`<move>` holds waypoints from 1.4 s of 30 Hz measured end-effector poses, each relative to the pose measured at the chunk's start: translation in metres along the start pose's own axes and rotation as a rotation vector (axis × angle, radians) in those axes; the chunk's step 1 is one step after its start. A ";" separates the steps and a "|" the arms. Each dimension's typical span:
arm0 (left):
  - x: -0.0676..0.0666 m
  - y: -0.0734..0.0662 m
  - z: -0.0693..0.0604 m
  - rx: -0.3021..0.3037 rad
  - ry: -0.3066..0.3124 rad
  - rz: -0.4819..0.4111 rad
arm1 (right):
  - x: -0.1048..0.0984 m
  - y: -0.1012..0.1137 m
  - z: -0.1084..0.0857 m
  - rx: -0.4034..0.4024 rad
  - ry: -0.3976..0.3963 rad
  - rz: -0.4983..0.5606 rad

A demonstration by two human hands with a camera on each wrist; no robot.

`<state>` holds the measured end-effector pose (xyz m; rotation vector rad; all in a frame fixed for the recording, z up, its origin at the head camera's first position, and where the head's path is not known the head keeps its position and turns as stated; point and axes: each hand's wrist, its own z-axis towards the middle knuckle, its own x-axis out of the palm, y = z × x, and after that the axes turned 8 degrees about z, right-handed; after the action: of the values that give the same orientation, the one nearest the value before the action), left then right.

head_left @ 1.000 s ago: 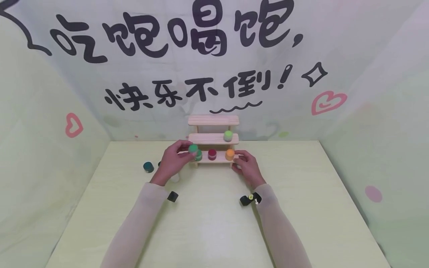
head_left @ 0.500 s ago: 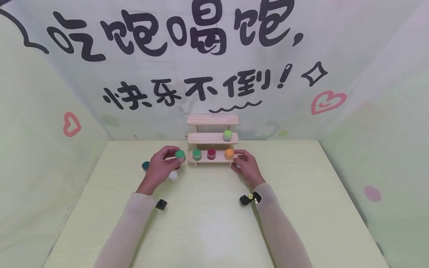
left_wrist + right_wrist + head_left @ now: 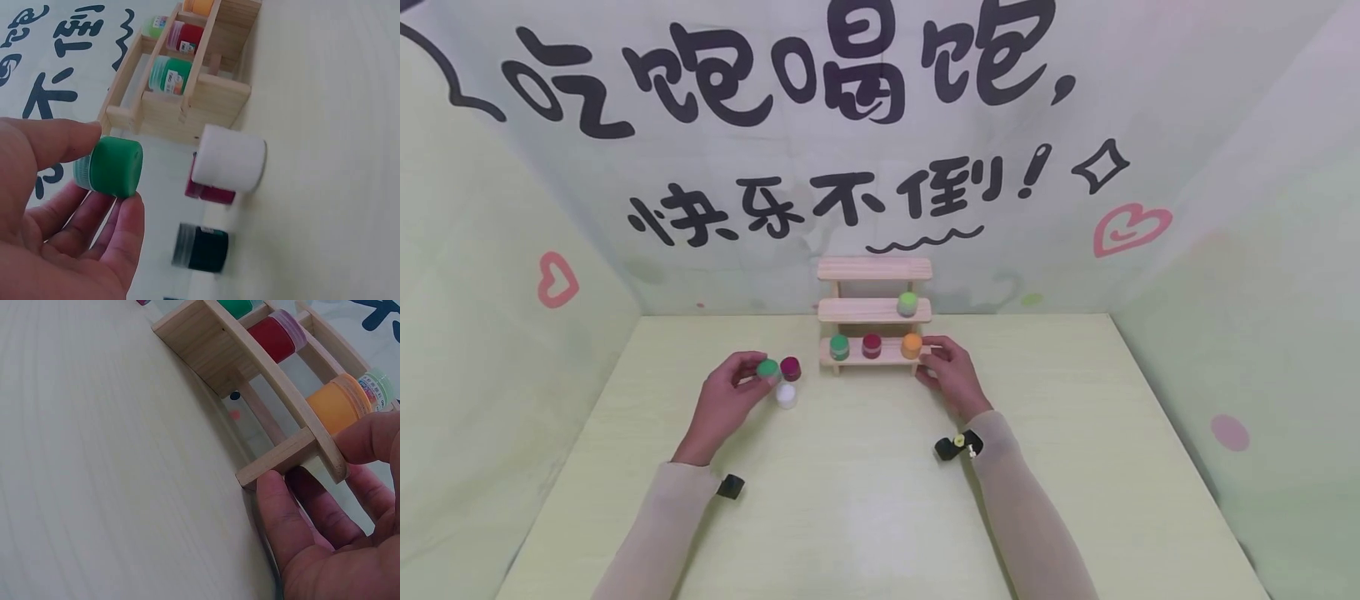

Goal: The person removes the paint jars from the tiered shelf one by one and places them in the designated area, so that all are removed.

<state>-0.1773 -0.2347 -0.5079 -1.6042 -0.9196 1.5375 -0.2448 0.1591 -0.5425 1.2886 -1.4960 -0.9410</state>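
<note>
My left hand [image 3: 722,408] holds a small green paint jar [image 3: 115,165] between thumb and fingers, above the table left of a wooden tiered rack [image 3: 874,268]. Beside that hand are a maroon jar [image 3: 791,368] and a white jar [image 3: 786,395]. My right hand [image 3: 955,379] grips the right end of the rack's bottom tier, thumb at the top edge and fingers by the leg. On this tier sit another green jar [image 3: 839,347], a red jar [image 3: 871,346] and an orange jar [image 3: 912,346] close to my thumb. The middle tier bears a light green jar [image 3: 907,304].
A dark teal jar [image 3: 200,248] shows in the left wrist view, hidden behind my left hand in the head view. The rack stands on a pale table [image 3: 865,492], near a cloth backdrop [image 3: 737,275] with black writing.
My left hand has drawn the green jar away from the rack, leftward and toward me, uncovering the maroon and white jars. My right hand stays at the rack's end.
</note>
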 end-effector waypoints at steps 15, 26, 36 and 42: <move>-0.010 0.025 -0.015 -0.088 0.016 0.134 | 0.000 0.000 -0.001 0.013 -0.013 -0.001; -0.007 0.033 -0.012 -0.118 0.051 0.176 | 0.000 -0.001 0.000 -0.004 -0.009 0.017; -0.007 0.039 -0.009 -0.129 0.061 0.191 | -0.001 -0.002 0.001 -0.007 -0.009 0.021; -0.010 0.038 -0.009 -0.146 0.069 0.199 | 0.000 -0.002 0.001 -0.004 -0.004 0.019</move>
<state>-0.1677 -0.2623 -0.5364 -1.8897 -0.8733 1.5666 -0.2452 0.1589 -0.5449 1.2681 -1.5065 -0.9340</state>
